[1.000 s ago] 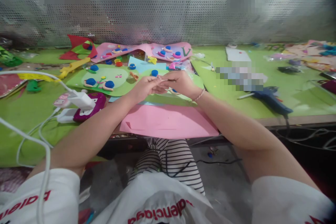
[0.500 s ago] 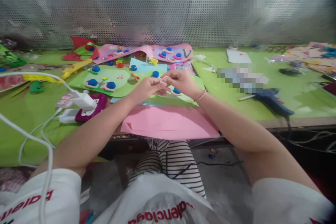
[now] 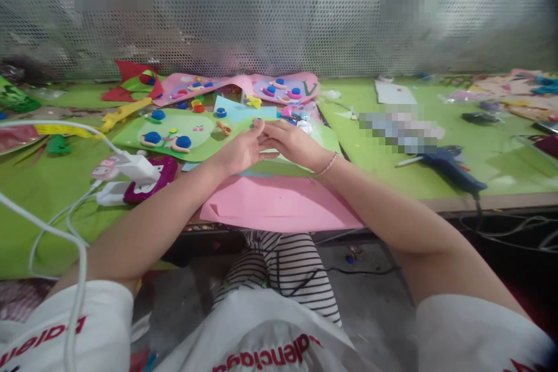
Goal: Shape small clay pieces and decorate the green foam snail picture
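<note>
My left hand [image 3: 243,150] and my right hand [image 3: 297,142] are pressed together, the right laid over the left palm. Whatever is between them is hidden. They are above a green sheet [image 3: 131,135] with clay-like figures on it. To the left on that sheet are blue dome shapes with pale bases, such as a blue dome [image 3: 182,142]. A small brown-orange piece [image 3: 224,128] lies just beyond my left hand. Nearer to me, below my wrists, a pink sheet [image 3: 283,203] overlaps the table edge.
A dark blue glue gun [image 3: 453,168] lies at right, its cord hanging over the edge. At left are a purple power strip [image 3: 152,177] with a white plug and white cables [image 3: 78,238]. Decorated pink sheets [image 3: 244,82] lie along the perforated metal screen [image 3: 270,17].
My fingertips were pinching a thin pale strip between both hands. Now my right hand is flattened over my left, and the strip is out of sight.
</note>
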The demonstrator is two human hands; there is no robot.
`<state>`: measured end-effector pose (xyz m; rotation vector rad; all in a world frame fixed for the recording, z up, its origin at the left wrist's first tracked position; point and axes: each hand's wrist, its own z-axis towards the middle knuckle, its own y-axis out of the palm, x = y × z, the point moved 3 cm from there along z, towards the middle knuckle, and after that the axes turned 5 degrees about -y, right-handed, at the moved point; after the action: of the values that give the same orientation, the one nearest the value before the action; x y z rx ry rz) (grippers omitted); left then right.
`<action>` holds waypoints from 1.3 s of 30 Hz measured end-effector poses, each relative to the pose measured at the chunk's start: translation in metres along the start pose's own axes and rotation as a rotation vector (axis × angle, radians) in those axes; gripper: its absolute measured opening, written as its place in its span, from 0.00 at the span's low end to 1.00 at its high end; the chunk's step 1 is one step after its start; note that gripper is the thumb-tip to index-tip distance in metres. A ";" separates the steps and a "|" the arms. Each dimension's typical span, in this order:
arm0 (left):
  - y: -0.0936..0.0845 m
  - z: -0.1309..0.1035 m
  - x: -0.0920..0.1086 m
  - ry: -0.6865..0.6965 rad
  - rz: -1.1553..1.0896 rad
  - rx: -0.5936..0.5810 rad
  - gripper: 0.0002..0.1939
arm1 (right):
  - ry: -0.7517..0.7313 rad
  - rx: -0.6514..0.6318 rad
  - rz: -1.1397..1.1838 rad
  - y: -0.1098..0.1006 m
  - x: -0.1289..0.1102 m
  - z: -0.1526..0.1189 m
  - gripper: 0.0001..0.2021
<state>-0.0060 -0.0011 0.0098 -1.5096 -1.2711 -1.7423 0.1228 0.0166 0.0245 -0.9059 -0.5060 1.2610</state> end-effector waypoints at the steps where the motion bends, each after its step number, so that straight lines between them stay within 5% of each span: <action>1: 0.001 0.000 0.001 -0.015 -0.005 0.008 0.27 | 0.006 -0.007 -0.005 0.000 0.002 -0.001 0.19; 15: -0.005 -0.001 0.012 0.056 -0.087 0.128 0.28 | -0.007 0.028 -0.138 -0.004 0.002 -0.002 0.21; 22: -0.005 -0.005 0.016 0.009 -0.091 0.085 0.30 | 0.029 -0.052 -0.215 -0.003 -0.004 0.001 0.28; 31: -0.010 0.000 0.010 0.069 -0.064 0.115 0.07 | 0.133 -0.075 -0.221 -0.007 0.001 0.000 0.28; 39: -0.004 0.001 0.005 -0.034 -0.011 0.046 0.22 | 0.119 -0.063 -0.251 0.003 0.003 -0.003 0.29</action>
<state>-0.0103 0.0022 0.0129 -1.5148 -1.3300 -1.6893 0.1237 0.0192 0.0198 -0.9334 -0.5492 0.9620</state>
